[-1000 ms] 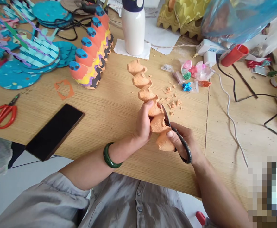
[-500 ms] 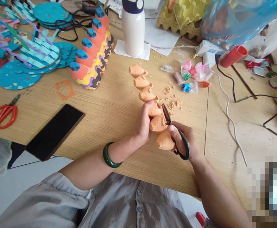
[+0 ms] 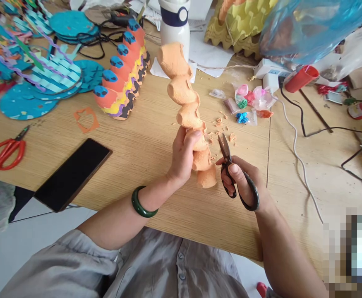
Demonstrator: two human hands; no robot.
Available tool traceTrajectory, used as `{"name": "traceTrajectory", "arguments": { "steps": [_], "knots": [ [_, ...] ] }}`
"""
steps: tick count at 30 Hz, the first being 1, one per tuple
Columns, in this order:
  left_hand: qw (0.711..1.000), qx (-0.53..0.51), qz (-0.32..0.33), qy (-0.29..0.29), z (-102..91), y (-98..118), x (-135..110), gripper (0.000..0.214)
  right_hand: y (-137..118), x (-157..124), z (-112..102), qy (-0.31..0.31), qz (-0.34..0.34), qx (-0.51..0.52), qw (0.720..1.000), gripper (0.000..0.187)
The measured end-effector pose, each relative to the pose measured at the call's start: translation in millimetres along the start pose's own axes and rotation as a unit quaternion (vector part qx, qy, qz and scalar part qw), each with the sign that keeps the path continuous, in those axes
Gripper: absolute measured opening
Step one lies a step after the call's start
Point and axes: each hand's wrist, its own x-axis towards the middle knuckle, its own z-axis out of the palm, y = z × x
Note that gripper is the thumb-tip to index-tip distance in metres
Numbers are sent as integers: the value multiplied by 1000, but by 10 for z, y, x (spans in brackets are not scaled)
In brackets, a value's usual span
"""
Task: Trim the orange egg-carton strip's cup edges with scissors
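Note:
My left hand [image 3: 183, 155] is closed around the lower part of an orange egg-carton strip [image 3: 181, 89], a row of several painted cups that now stands nearly upright above the wooden table [image 3: 156, 136]. A green bangle sits on that wrist. My right hand [image 3: 241, 182] grips black scissors [image 3: 230, 165] just right of the strip's lowest cup, blades together and pointing up, clear of the cardboard. Orange scraps [image 3: 222, 128] lie on the table behind the scissors.
A black phone [image 3: 72, 174] and red scissors [image 3: 3, 148] lie at the left. A painted multicolour carton strip [image 3: 121, 78], teal paper discs [image 3: 41, 78], a white bottle [image 3: 174, 20], small bags of coloured bits [image 3: 249, 101], a power strip [image 3: 270, 66] and cables [image 3: 305, 124] crowd the back and right.
My left hand has tilted the orange strip up from lying along the table to nearly upright. The scissors have come off the strip and moved slightly right.

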Motion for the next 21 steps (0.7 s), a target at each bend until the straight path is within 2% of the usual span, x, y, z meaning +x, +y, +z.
{"name": "traceTrajectory", "arguments": {
  "steps": [2, 5, 8, 11, 15, 21],
  "knots": [
    [1000, 13, 23, 2, -19, -8, 3, 15, -17, -19, 5, 0, -10, -34, 999, 47],
    [998, 31, 50, 17, -40, -14, 12, 17, -49, -42, 30, 39, -42, -137, 989, 49],
    [997, 34, 70, 23, -47, -7, 14, 14, -69, -64, 77, 85, -81, -272, 955, 53],
    [995, 42, 79, 34, -44, 5, 0, 18, -78, -92, 136, 98, -112, -369, 917, 58],
    [991, 77, 94, 46, -39, 9, -40, 27, -75, -123, 206, 113, -144, -433, 882, 59],
    [985, 104, 132, 28, -82, -66, -34, 45, -34, -121, 263, 142, -189, -478, 846, 51]
  ]
}}
